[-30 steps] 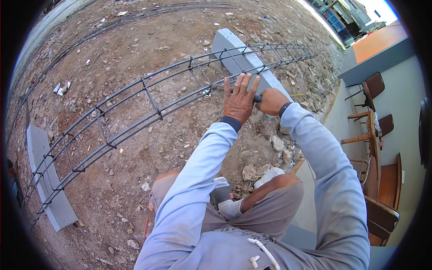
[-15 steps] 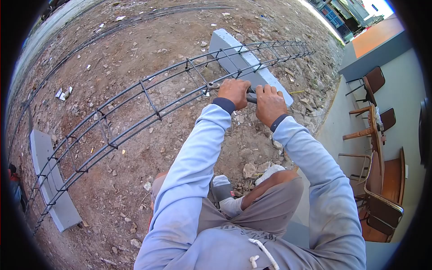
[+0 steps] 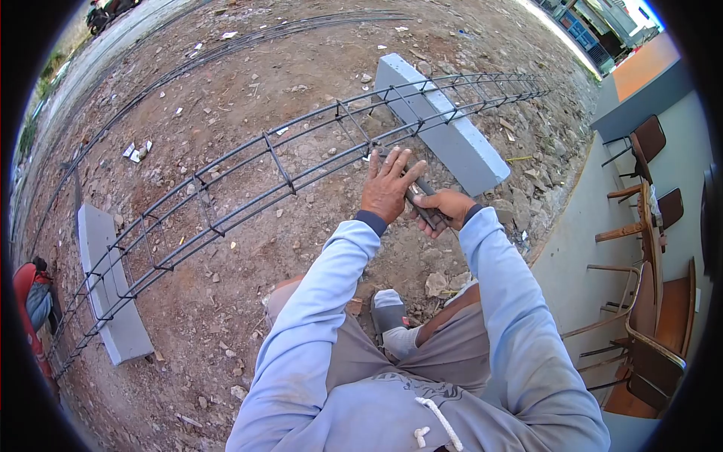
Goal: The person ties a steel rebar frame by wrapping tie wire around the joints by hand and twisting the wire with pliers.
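A rebar cage (image 3: 273,162) of long bars and square stirrups lies across two grey blocks, a near-left one (image 3: 113,290) and a far-right one (image 3: 444,132). My right hand (image 3: 446,207) is closed around the handles of a pair of pincers (image 3: 423,197), thumb on top. Toward the cage's lower bar the tool's head points, partly hidden by fingers. Beside it my left hand (image 3: 385,184) lies with its fingers stretched out and somewhat apart, close to the bar and touching or nearly touching the pincers. I cannot make out any tie wire at the joint.
Loose rebars (image 3: 226,49) lie on the stony ground behind the cage. Chairs (image 3: 654,361) and a wooden table (image 3: 649,233) stand on the paved floor at right. Part of another person (image 3: 39,305) shows at the left edge. Rubble (image 3: 437,284) lies near my feet.
My left hand has gone from a closed grip near the pincers' head to stretched fingers. My right hand has turned and drawn the handles lower. The view has shifted slightly.
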### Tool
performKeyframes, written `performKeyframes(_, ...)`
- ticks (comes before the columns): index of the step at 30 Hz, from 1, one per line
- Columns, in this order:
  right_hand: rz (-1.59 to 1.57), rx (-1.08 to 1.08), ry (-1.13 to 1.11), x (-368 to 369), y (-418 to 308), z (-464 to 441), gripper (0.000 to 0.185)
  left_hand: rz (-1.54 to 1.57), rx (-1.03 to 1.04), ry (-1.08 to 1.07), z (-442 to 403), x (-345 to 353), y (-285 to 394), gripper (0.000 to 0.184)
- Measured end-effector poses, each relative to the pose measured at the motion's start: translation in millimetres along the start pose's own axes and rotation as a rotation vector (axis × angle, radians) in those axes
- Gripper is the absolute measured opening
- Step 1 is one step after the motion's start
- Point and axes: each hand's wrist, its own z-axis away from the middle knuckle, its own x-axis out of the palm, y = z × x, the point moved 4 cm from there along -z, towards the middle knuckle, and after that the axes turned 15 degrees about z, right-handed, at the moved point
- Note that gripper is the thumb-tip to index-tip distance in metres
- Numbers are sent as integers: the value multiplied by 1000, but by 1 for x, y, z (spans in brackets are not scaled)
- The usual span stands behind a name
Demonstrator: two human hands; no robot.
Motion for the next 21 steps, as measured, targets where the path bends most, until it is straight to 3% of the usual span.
performKeyframes(2, -36, 3, 18, 11, 6, -6, 37, -61, -133, 106, 9, -11, -5, 69)
performKeyframes(3, -30, 9, 32, 17, 5, -7, 37, -93, -275, 267, 13, -22, -10, 69)
performKeyframes(6, -39, 13, 44, 35, 4, -12, 35, 663, -629, 494, 26, -13, -41, 63)
performKeyframes(7, -47, 4, 53, 46, 5, -13, 34, 815, -809, 476, 26, -3, -53, 56)
performKeyframes(10, -160, -50, 42, 80, 15, -19, 32, 775, -923, 610, 37, -17, -48, 49)
performKeyframes(11, -189, -67, 44, 91, 18, -19, 32, 534, -865, 660, 47, -11, -58, 41)
performKeyframes(15, -190, -82, 27, 124, 35, -28, 32, 571, -988, 539, 100, -2, -74, 22)
performKeyframes(18, 12, -81, 127, 125, 46, -51, 31, 314, -1059, 412, 136, -18, -79, 19)
performKeyframes(19, 104, -83, 174, 125, 48, -58, 31, 265, -1031, 484, 152, -13, -88, 17)
performKeyframes(21, -69, 22, 132, 132, 55, -72, 31, 364, -1137, 500, 187, -7, -107, 18)
